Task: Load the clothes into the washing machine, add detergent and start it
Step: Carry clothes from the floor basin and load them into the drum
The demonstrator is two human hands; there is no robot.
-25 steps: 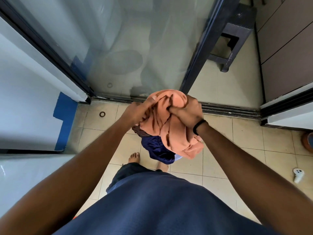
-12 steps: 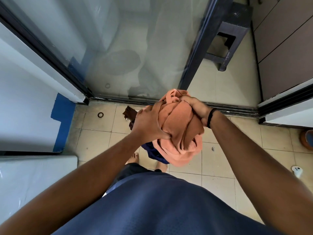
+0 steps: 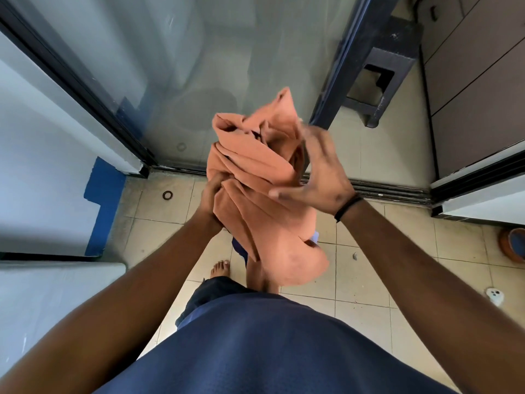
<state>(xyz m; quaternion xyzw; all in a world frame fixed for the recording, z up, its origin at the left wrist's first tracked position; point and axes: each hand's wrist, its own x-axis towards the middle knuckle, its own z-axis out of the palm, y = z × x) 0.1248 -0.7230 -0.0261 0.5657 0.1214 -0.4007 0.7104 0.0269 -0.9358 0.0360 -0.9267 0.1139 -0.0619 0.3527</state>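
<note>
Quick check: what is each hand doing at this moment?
Left hand: grips the orange cloth bundle.
Right hand: open, fingers spread, against the bundle.

The right hand [image 3: 315,169] was smeared with motion blur, its fingertips impossible to make out. The left hand [image 3: 211,194] was half buried under the orange cloth [image 3: 255,177], fingers hidden. A dark blue garment [image 3: 240,250] barely peeked out below the bundle. The orange bowl [image 3: 512,247] was clipped by the right edge.
</note>
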